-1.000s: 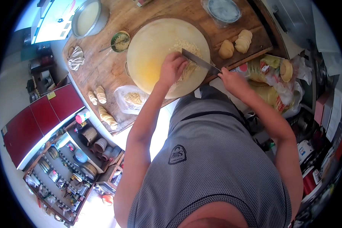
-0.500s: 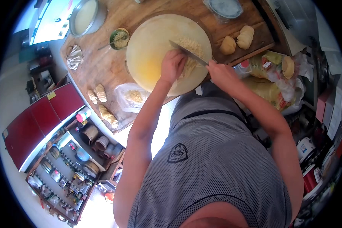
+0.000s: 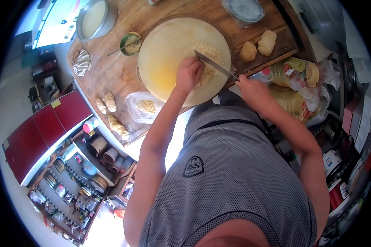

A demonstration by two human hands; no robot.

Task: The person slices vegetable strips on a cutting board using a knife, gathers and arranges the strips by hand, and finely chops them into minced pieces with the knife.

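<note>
A kitchen knife is in my right hand, its blade angled across the right side of a round cutting board. My left hand rests on the board with curled fingers, beside the blade and against a bunch of pale strips. The fingertips are partly hidden. Beyond the blade lies a heap of finely chopped pale pieces.
On the wooden table are a metal pot, a green bowl with chopped bits, a plastic bag with pale pieces, dough-like rolls, round pieces and a cloth. Bags crowd the right side.
My right hand has moved right and slightly toward my body, drawing the knife away from my left fingers. My left hand stays nearly in place on the strips.
</note>
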